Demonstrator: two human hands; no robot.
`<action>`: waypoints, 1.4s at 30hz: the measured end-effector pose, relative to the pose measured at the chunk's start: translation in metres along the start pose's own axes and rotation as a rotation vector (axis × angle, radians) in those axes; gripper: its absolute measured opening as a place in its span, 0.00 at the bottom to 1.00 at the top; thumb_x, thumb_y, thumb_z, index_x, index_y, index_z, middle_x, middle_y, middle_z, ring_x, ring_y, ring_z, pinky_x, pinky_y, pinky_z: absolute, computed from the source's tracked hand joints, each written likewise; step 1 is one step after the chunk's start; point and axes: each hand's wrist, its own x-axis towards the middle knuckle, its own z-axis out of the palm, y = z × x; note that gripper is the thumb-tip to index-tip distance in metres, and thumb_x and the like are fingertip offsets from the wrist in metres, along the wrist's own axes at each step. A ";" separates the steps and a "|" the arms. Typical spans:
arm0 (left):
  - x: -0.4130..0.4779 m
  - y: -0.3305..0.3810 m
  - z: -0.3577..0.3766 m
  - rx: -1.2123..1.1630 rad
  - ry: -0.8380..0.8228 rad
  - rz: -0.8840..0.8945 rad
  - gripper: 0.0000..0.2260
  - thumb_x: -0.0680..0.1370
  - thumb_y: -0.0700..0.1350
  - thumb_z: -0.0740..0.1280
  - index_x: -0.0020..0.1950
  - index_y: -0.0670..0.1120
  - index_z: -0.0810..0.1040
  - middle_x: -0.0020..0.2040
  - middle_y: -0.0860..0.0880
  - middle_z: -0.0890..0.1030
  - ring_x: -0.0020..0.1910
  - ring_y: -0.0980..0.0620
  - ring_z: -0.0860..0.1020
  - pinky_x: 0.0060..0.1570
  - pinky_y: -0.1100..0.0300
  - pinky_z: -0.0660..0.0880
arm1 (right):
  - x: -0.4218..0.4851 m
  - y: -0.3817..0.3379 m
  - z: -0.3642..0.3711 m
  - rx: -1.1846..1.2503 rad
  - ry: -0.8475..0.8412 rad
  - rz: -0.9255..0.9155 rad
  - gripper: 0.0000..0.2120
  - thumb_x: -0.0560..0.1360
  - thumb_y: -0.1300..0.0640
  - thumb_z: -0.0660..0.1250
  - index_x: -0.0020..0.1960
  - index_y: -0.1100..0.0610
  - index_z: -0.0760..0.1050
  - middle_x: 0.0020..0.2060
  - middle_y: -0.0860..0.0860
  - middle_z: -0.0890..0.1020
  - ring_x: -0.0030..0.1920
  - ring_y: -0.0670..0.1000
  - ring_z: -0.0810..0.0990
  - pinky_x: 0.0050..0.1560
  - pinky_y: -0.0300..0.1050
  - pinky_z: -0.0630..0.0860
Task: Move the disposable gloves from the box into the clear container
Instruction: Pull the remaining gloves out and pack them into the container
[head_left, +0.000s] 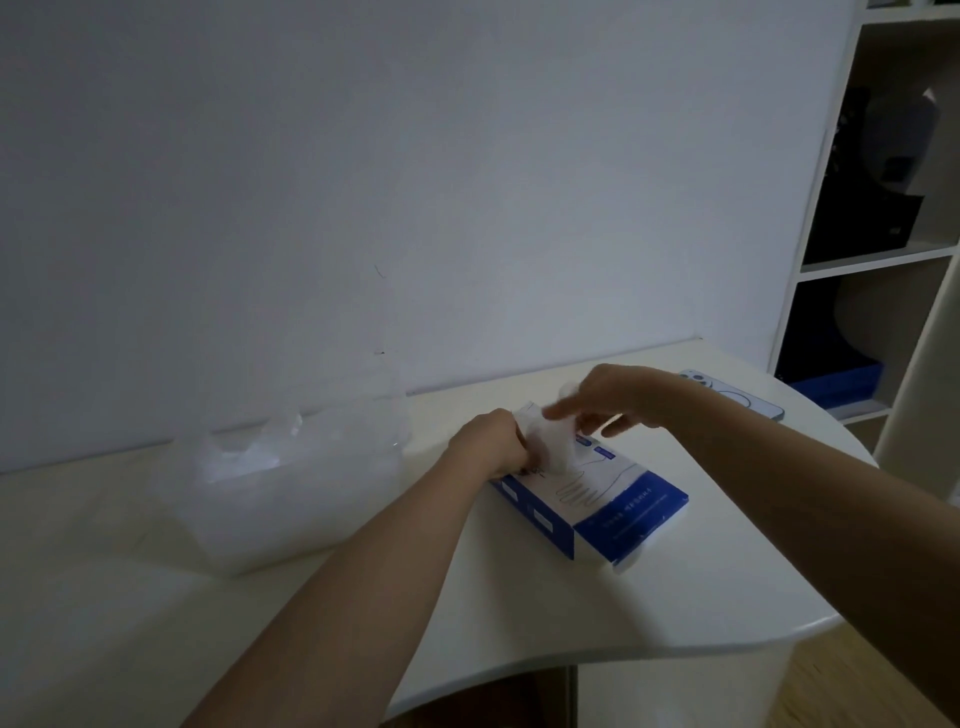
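A blue-and-white box (597, 509) is seen lying on the desk (675, 597), right of centre. A tuft of disposable gloves (553, 441) is raised from its far end and grasped by the left grip (488, 441), fingers curled. The right grip (608, 402) is held just above, blurred; its state cannot be told. The clear container (291, 499) is set at centre left, apart from the box.

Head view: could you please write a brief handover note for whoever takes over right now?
Left hand: grips the wad of disposable gloves at the opening of the glove box.
Right hand: over the wad, blurred; grip unclear.
Clear container: left of the box, some gloves already inside.
Left to do: carry this wad across, then any that remain in the box.
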 end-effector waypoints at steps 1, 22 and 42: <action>0.000 0.001 0.000 0.006 0.001 0.003 0.11 0.71 0.48 0.72 0.51 0.45 0.80 0.45 0.46 0.82 0.43 0.47 0.81 0.46 0.52 0.82 | 0.000 0.002 -0.001 -0.025 0.026 -0.035 0.14 0.74 0.48 0.71 0.48 0.59 0.76 0.42 0.52 0.82 0.44 0.49 0.80 0.42 0.39 0.76; -0.034 0.009 -0.055 -0.867 0.249 -0.086 0.19 0.82 0.47 0.50 0.50 0.39 0.77 0.39 0.42 0.78 0.33 0.47 0.75 0.34 0.57 0.75 | -0.006 -0.030 -0.011 0.715 0.083 -0.559 0.11 0.81 0.60 0.61 0.60 0.59 0.77 0.47 0.58 0.84 0.41 0.51 0.81 0.45 0.44 0.80; -0.104 -0.124 -0.156 -0.995 0.421 -0.262 0.04 0.77 0.40 0.69 0.42 0.42 0.79 0.35 0.45 0.79 0.27 0.55 0.77 0.26 0.64 0.75 | -0.001 -0.149 0.081 0.287 -0.476 -0.616 0.15 0.79 0.61 0.64 0.65 0.58 0.73 0.44 0.58 0.82 0.33 0.47 0.75 0.34 0.37 0.75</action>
